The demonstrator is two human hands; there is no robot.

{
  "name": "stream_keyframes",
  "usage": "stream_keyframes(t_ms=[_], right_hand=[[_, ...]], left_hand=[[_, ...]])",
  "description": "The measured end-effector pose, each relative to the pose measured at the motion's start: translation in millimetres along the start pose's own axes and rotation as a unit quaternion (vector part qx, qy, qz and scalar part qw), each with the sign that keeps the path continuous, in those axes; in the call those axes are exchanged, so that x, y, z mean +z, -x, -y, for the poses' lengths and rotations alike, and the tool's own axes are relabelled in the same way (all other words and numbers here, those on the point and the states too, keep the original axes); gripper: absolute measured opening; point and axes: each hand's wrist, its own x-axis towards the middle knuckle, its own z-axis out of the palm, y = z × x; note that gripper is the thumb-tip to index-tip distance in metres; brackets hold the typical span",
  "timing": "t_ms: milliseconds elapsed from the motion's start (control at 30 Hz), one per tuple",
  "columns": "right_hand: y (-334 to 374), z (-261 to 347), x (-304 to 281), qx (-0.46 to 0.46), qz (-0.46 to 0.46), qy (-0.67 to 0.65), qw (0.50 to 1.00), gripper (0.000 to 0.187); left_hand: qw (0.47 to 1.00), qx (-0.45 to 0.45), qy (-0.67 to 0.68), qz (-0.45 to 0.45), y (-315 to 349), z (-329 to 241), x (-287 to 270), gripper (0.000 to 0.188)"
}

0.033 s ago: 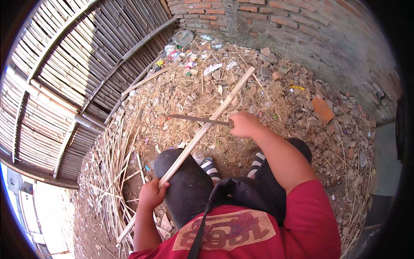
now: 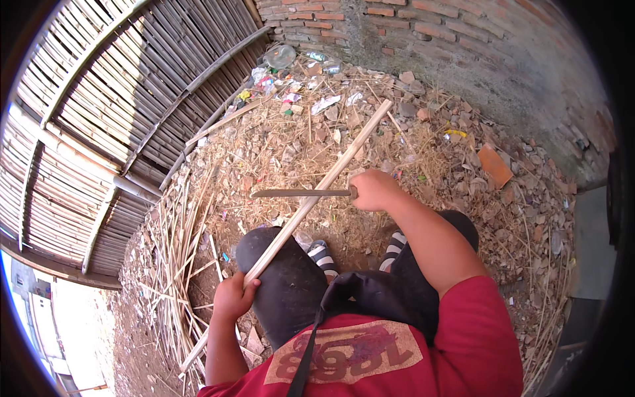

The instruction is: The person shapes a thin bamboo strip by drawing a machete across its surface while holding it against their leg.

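Observation:
A long pale strip of split bamboo or wood (image 2: 346, 157) slants from the lower left, across my left thigh, to the upper middle. My left hand (image 2: 234, 296) is closed around it beside my knee. In my right hand (image 2: 376, 190), the fingers wrap the handle of a machete (image 2: 284, 193), whose long dark blade points left. The blade crosses the strip near its middle and lies nearly level; the handle is mostly hidden in my fist.
Thin bamboo strips (image 2: 173, 264) lie heaped on the left. Rubble and dry grass cover the ground, with litter and a clear plastic jug (image 2: 280, 57) at the back. A bamboo fence (image 2: 99, 99) stands left, a brick wall (image 2: 456, 53) behind and right. A broken tile (image 2: 495, 167) lies right.
The machete blade has swung, its tip dropping toward me so that it lies almost level, and it crosses the strip slightly lower. My left hand and the strip have hardly moved.

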Motion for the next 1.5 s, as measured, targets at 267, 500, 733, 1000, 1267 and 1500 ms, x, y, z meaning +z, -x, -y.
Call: stream_keyframes(t_ms=[267,500,733,1000,1267,1500], right_hand=[[-32,-76,17,0.151,-0.06,-0.076,0.984,0.041],[-14,-33,0,0.055,-0.025,-0.053,0.997,0.036],[1,-30,-9,0.051,0.008,-0.038,0.998,0.029],[-7,-36,-5,-0.007,-0.024,-0.064,0.998,0.031],[-2,-26,-15,0.019,0.013,-0.037,0.999,0.027],[-15,-40,4,0.066,0.019,-0.047,0.997,0.034]], left_hand=[[0.998,0.001,-0.061,-0.017,0,-14,-11,0.049],[0.991,-0.004,-0.083,-0.109,12,-17,-5,0.043],[0.991,-0.012,-0.064,-0.12,15,-27,-9,0.034],[0.991,-0.001,-0.038,-0.125,20,-7,1,0.025],[0.998,-0.036,-0.041,-0.025,6,-2,-9,0.039],[0.997,-0.014,-0.071,-0.023,4,10,-9,0.046]])
